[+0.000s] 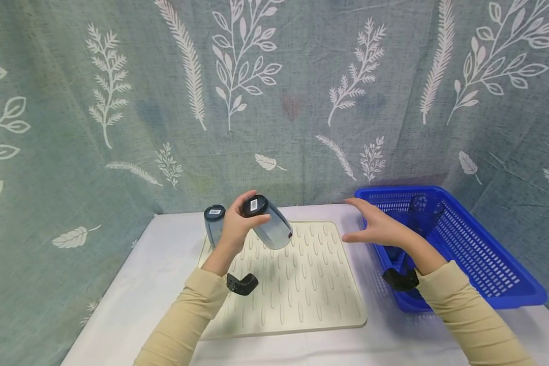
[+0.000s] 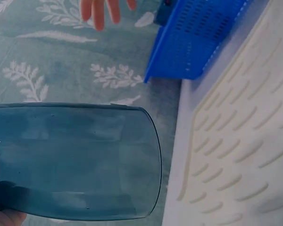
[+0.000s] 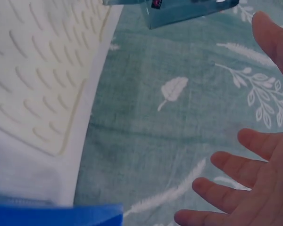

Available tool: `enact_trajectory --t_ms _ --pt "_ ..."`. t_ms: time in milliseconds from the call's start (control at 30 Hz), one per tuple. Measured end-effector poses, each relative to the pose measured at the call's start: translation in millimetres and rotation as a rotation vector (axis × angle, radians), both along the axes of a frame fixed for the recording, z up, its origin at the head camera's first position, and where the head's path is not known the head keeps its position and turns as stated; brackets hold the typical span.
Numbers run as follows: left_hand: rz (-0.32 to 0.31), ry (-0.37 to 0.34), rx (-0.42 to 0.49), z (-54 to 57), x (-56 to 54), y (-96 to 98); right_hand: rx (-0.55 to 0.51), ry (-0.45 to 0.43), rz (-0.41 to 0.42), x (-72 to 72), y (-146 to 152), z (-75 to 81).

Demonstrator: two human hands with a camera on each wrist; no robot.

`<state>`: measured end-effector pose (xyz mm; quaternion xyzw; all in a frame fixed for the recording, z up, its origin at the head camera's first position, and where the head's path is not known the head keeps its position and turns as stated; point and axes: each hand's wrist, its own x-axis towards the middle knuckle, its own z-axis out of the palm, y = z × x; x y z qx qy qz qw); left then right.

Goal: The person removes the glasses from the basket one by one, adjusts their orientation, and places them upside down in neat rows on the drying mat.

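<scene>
My left hand (image 1: 235, 226) grips a blue-tinted drinking glass (image 1: 275, 230) near its dark, stickered base. The glass is upside down and tilted, its mouth pointing down and right above the cream ridged mat (image 1: 297, 300). In the left wrist view the clear side of this glass (image 2: 85, 160) fills much of the lower left. A second glass (image 1: 214, 226) stands inverted at the mat's back left corner, partly behind the left hand. Fingers spread and holding nothing, my right hand (image 1: 378, 227) hovers beside the left rim of the blue basket (image 1: 494, 244).
Inside the basket are more tinted glasses (image 1: 425, 209), partly hidden by the right hand and forearm. Mat and basket sit on a white-covered table (image 1: 151, 274). A green leaf-patterned cloth (image 1: 293, 101) hangs behind the table and along its sides.
</scene>
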<state>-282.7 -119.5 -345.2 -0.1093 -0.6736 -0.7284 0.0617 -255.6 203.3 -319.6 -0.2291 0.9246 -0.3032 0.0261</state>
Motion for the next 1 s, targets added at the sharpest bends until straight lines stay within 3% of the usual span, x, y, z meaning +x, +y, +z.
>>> enact_trajectory --t_ms 600,1000 --pt "0.08 -0.091 -0.134 -9.8 -19.4 3.0 0.014 -0.023 -0.101 12.9 63.5 6.3" --pt "0.162 -0.097 -0.273 -20.9 -34.5 9.4 -0.023 -0.059 -0.1 23.3 98.5 0.8"
